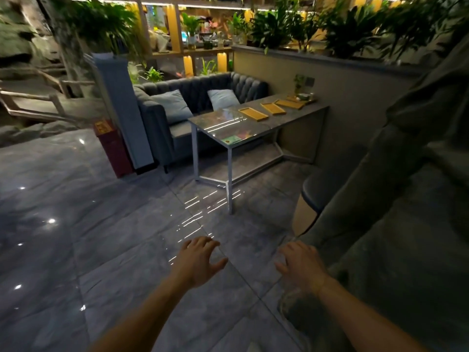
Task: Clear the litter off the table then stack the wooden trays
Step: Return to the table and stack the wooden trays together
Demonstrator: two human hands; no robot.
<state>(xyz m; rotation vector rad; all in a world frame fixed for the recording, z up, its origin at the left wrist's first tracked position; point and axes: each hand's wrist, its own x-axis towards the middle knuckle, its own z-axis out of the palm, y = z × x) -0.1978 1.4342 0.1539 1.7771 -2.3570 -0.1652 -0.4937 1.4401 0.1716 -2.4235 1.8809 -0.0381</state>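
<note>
- My left hand (200, 260) hangs low over the grey tiled floor (76, 224), fingers spread apart, holding nothing.
- My right hand (300, 265) is beside it, also spread and holding nothing, close to a dark draped fabric (380, 224) that fills the right side of the view.
- Both hands are well apart from the tabletop (228, 123), which stands ahead of me against a beige wall (342, 97).
- Three wooden trays lie in a row along the tabletop's right edge, apart from one another: the nearest tray (253, 114), the middle tray (273, 108), and the far tray (289, 103).
- At the tabletop's far right corner sits another wooden tray (302, 99) bearing small items I cannot make out, with a small potted plant (299, 82) just behind it.
- A green and red printed sheet (234, 138) lies flat at the tabletop's near corner; whether it is litter I cannot tell.
- A dark tufted sofa (198, 95) with two pale blue cushions (172, 105) runs along the tabletop's left edge.
- A red bin (111, 146) stands on the floor beside a grey pillar (121, 105), left of the sofa.
- Leafy plants (342, 29) top the wall.
</note>
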